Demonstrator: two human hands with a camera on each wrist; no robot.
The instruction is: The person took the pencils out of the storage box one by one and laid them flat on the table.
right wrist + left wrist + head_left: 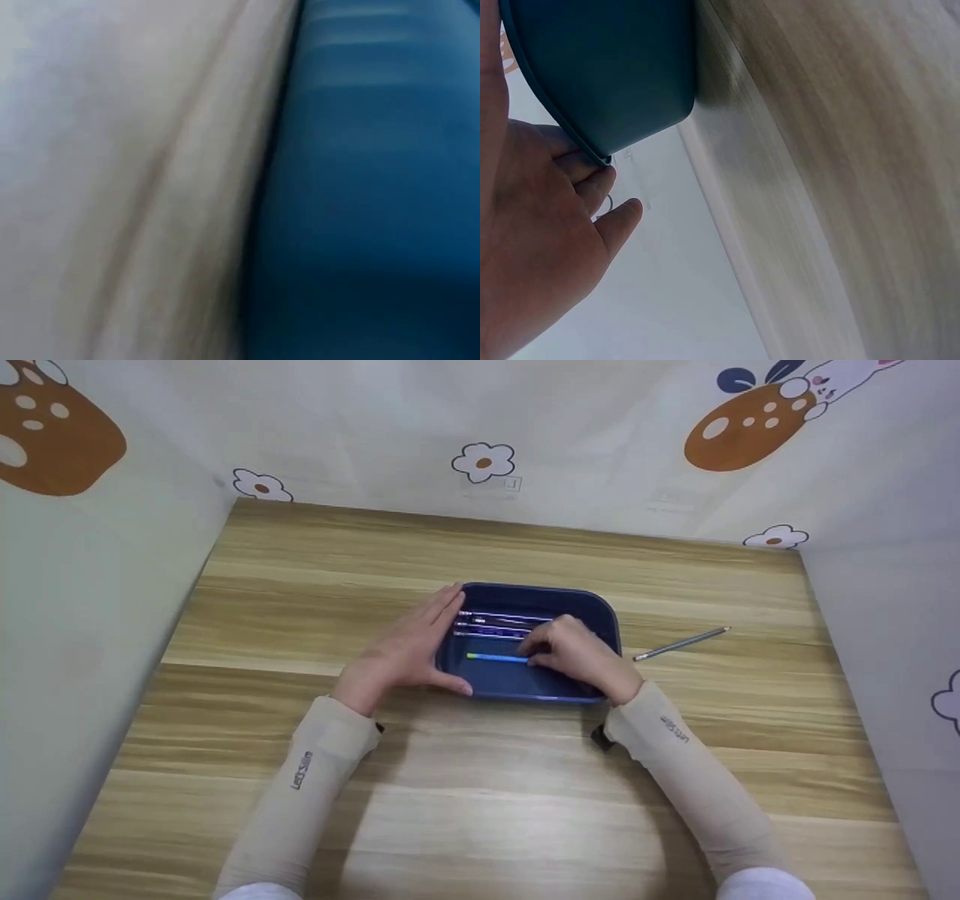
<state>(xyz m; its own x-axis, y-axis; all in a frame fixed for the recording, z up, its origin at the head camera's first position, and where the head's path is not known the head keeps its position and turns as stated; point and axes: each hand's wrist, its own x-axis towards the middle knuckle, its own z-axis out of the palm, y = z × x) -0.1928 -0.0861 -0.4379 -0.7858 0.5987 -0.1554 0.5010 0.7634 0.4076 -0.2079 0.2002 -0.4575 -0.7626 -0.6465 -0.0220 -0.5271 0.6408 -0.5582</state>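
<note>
A dark blue plastic bin (501,681) sits on the wooden table in the head view. My left hand (409,643) rests against its left end, fingers stretched along the far corner and thumb at the near rim. In the left wrist view, fingertips of that hand (551,217) touch the bin's rim beside its outer wall (615,67). Inside the bin, my right hand (574,655) pinches a light-blue pencil (496,658) with a yellow-green end, lying crosswise. Several purple-toned pencils (491,631) with metal ferrules lie behind it, partly hidden by this hand. The right wrist view shows only the bin's side (367,195), blurred.
A grey pencil (681,644) lies slanted on the table (480,780), just right of the bin. Pale cloth walls with printed flowers (484,463) enclose the table at the back and both sides.
</note>
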